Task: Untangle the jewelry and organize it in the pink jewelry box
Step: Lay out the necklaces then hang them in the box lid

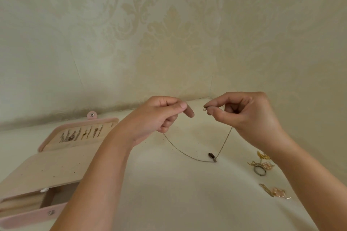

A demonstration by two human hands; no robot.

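Here, a person's left hand [159, 114] and right hand [244, 114] are raised above a cream cloth-covered bench [169, 193], with a thin bronze-coloured chain necklace [180, 148] strung between them. The left fingers [183, 105] are pressed together, thumb against forefinger, pinching one end of the chain. The right fingers [212, 111] pinch the other end, where a small round clasp [205, 108] sticks out towards the left hand. The remaining fingers of both hands are curled inward. The chain sags in a V, with a dark teardrop pendant [211, 155] at its lowest point. Whether the pendant touches the bench cannot be told.

A pink fabric jewelry box [50, 137] lies open at the left, well apart from the necklace. Several chains [80, 134] hang in a row inside its raised lid. To the right, near the right forearm, lie a dark metal ring [260, 170], a gold ornament [263, 155] and two pale pink beaded pieces [278, 192].
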